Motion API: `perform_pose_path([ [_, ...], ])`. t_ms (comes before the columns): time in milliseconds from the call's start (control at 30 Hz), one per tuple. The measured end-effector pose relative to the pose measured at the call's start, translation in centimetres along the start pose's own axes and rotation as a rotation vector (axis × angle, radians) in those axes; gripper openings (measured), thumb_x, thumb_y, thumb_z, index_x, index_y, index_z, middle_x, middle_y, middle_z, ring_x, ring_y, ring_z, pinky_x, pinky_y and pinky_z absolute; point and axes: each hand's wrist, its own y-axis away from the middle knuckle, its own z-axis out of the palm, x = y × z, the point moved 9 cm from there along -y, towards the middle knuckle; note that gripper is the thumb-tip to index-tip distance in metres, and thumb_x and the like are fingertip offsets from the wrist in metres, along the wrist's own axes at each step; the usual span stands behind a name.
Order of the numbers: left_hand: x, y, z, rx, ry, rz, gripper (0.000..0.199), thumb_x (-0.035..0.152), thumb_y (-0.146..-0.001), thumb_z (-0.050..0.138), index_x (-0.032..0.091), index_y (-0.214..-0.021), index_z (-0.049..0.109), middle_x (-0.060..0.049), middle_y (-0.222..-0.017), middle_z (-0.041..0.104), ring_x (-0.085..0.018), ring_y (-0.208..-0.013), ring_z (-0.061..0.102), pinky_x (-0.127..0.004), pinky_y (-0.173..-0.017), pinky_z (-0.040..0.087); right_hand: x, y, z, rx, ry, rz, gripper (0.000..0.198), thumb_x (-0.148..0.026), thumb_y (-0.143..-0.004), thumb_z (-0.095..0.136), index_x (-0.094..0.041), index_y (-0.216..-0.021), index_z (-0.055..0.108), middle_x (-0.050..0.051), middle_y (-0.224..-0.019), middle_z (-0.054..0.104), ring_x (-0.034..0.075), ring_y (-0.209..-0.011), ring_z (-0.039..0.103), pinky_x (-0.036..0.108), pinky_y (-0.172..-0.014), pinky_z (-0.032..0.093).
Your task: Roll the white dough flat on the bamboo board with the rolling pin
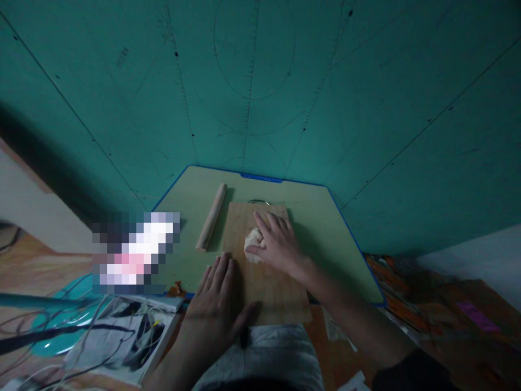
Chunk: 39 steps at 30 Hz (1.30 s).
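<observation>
A wooden cutting board (272, 293) lies lengthwise before me, its near end above my lap. On it sits a pale lump of dough (253, 245). My right hand (279, 241) is over the dough's right side, thumb and fingers curved about it; the palm hides part of the lump. Along the board's left edge rests my left hand (215, 296), fingers stretched out and thumb spread over the board's near part. A wooden rolling pin (211, 217) lies left of the board, apart from both hands.
Beneath the board is a pale green tabletop (325, 233) with a blue rim, set against a green wall (260, 81). A blurred-out bright shape (142, 250) is at the table's left. A white box (122, 336) with tangled cables stands lower left. Cardboard (456, 315) lies at right.
</observation>
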Motion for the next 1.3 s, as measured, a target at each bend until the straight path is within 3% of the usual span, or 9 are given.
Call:
perform_pose_path([
  [133,0.0,0.1,0.1,-0.006,0.013,0.003,0.085,0.063,-0.092,0.049,0.003,-0.15,0.033,-0.027,-0.152,0.044,-0.038,-0.141,0.044,-0.053,-0.11,0.046,-0.6,0.2,0.1,-0.009,-0.052,-0.049,0.078,-0.06,-0.088,0.065,-0.019,-0.151,0.044,0.017,-0.146,0.049,0.034,-0.129,0.047,0.051,-0.109,0.036],
  [267,-0.2,0.1,0.1,-0.012,0.021,-0.014,0.087,0.063,-0.092,0.049,0.004,-0.153,0.029,-0.026,-0.153,0.043,-0.037,-0.142,0.043,-0.053,-0.111,0.045,0.5,0.3,-0.1,0.005,-0.026,0.071,0.08,-0.056,-0.085,0.071,-0.018,-0.15,0.044,0.019,-0.145,0.049,0.036,-0.131,0.045,0.055,-0.111,0.034],
  [400,-0.2,0.1,0.2,-0.023,0.017,-0.018,0.086,0.063,-0.092,0.049,0.005,-0.153,0.029,-0.026,-0.154,0.042,-0.038,-0.142,0.043,-0.054,-0.111,0.045,-0.2,0.6,0.1,-0.027,-0.071,0.007,0.08,-0.055,-0.087,0.068,-0.018,-0.153,0.039,0.018,-0.151,0.044,0.036,-0.134,0.043,0.054,-0.113,0.033],
  [833,-0.3,0.1,0.2,-0.009,0.074,-0.047,0.087,0.061,-0.093,0.049,0.01,-0.157,0.021,-0.024,-0.156,0.041,-0.038,-0.141,0.044,-0.055,-0.112,0.043,1.5,1.5,1.2,-0.113,-0.137,0.174,0.091,-0.04,-0.086,0.07,-0.011,-0.158,0.024,0.023,-0.161,0.027,0.037,-0.15,0.023,0.06,-0.119,0.022],
  [967,-0.2,0.0,0.1,-0.006,0.083,-0.042,0.087,0.062,-0.093,0.05,0.01,-0.157,0.021,-0.024,-0.156,0.04,-0.038,-0.142,0.043,-0.054,-0.113,0.043,1.0,1.6,1.1,-0.072,-0.155,0.132,0.089,-0.041,-0.087,0.069,-0.017,-0.159,0.022,0.02,-0.162,0.027,0.037,-0.148,0.026,0.061,-0.118,0.024],
  [1100,-0.2,0.0,0.1,-0.012,0.077,-0.035,0.088,0.061,-0.093,0.05,0.009,-0.157,0.019,-0.025,-0.156,0.04,-0.038,-0.142,0.042,-0.056,-0.113,0.042,1.6,1.4,1.3,-0.075,-0.135,0.18,0.087,-0.041,-0.088,0.068,-0.01,-0.157,0.025,0.026,-0.159,0.031,0.039,-0.148,0.027,0.063,-0.116,0.025],
  [1300,-0.2,0.0,0.1,-0.005,0.081,-0.045,0.089,0.061,-0.092,0.051,0.009,-0.157,0.02,-0.025,-0.157,0.039,-0.039,-0.142,0.043,-0.056,-0.112,0.042,0.9,1.1,0.9,-0.027,-0.109,0.128,0.089,-0.049,-0.087,0.069,-0.015,-0.157,0.027,0.022,-0.158,0.033,0.039,-0.145,0.031,0.064,-0.116,0.024],
])
